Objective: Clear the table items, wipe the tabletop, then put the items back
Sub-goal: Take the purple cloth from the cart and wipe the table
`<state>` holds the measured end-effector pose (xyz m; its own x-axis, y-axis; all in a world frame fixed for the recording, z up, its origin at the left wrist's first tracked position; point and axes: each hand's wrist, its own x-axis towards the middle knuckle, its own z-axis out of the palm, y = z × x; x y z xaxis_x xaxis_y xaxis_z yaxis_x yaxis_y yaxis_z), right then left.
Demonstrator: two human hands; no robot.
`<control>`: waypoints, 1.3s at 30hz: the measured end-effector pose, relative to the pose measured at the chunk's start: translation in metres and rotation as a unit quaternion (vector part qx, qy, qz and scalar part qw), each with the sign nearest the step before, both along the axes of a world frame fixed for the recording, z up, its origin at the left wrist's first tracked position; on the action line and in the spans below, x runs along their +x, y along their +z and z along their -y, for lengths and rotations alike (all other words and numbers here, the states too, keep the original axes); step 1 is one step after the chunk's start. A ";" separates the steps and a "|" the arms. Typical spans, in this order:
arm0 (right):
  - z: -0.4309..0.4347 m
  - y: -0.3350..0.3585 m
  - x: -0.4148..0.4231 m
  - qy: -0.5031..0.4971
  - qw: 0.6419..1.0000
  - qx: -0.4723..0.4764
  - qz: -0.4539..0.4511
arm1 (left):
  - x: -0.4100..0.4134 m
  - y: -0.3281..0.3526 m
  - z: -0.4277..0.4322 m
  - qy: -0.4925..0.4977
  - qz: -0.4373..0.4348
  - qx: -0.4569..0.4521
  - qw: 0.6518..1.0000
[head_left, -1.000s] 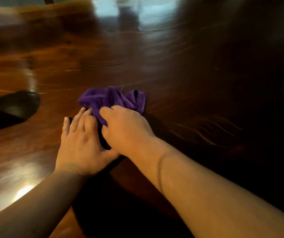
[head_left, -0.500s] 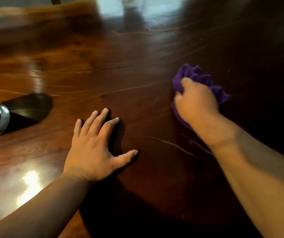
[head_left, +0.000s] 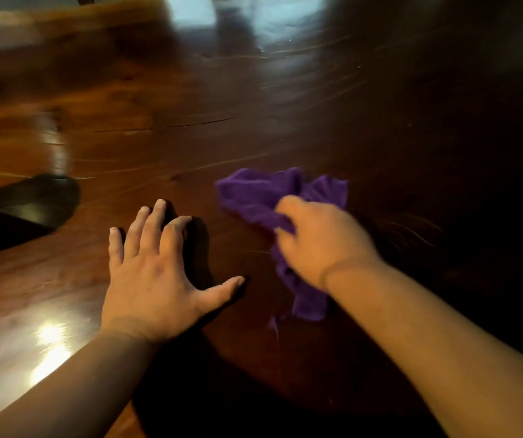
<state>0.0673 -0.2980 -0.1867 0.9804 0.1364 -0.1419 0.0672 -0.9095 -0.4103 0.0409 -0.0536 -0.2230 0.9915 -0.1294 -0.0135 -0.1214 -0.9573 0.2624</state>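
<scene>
Wiping the tabletop (head_left: 285, 115) — my right hand (head_left: 320, 238), fingers clenched on the purple cloth (head_left: 253, 191), at 3 o'clock of my left hand (head_left: 149, 273), splayed flat, grasping nothing. Next, probably: sweeping toward the unwiped 12 o'clock stretch — pressure even.

A crumpled purple cloth (head_left: 263, 197) is pressed flat against the dark, glossy wooden tabletop (head_left: 190, 147), right of centre. One bunched end is spread out toward the far side, while a narrow tail is trailed back toward the near edge. A thin crack is seen in the tabletop's polished grain, beyond the cloth.
</scene>
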 end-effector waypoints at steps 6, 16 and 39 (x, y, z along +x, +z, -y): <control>0.077 0.001 0.042 -0.175 0.982 -0.068 0.037 | 0.000 0.002 0.001 -0.004 -0.010 0.012 1.000; -0.119 -0.001 0.004 0.092 0.995 0.027 -0.005 | 0.000 0.009 -0.005 -0.011 -0.054 -0.002 0.998; -0.388 0.022 -0.158 0.420 0.903 0.020 -0.093 | -0.209 0.067 -0.316 0.019 -0.121 0.019 0.992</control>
<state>-0.0909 0.0900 -0.1644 0.4885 0.8289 -0.2725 0.6523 -0.5543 -0.5169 -0.1683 0.2627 -0.1562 0.9628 -0.0870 -0.2559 -0.0230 -0.9697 0.2432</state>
